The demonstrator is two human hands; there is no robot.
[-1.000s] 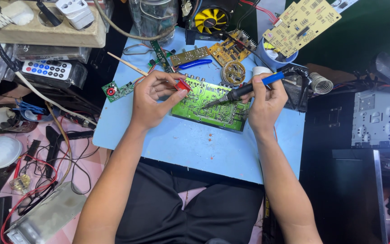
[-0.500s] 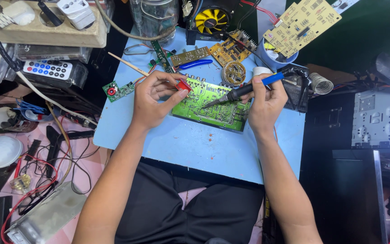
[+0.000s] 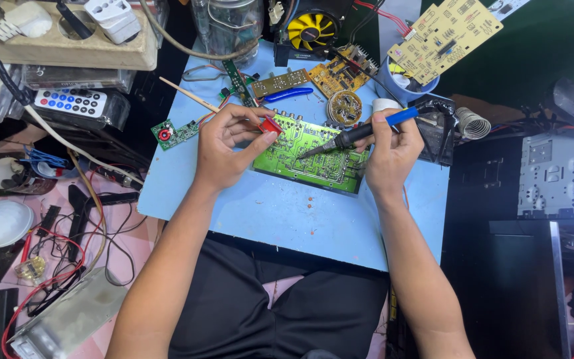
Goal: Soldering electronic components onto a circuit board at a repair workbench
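My right hand (image 3: 393,149) gripped a soldering iron (image 3: 357,135); my left hand (image 3: 227,146) pinched a small red part (image 3: 271,125), mostly hidden, above the green circuit board (image 3: 310,158).

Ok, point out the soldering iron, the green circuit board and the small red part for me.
soldering iron (image 3: 353,136): head view, on its dark barrel.
green circuit board (image 3: 313,166): head view, on its bare middle.
small red part (image 3: 271,125): head view, on its red top, at the left hand's fingertips.

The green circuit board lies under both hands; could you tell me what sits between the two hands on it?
In the head view, only the soldering iron's tip reaches across the green circuit board between the left hand and right hand.
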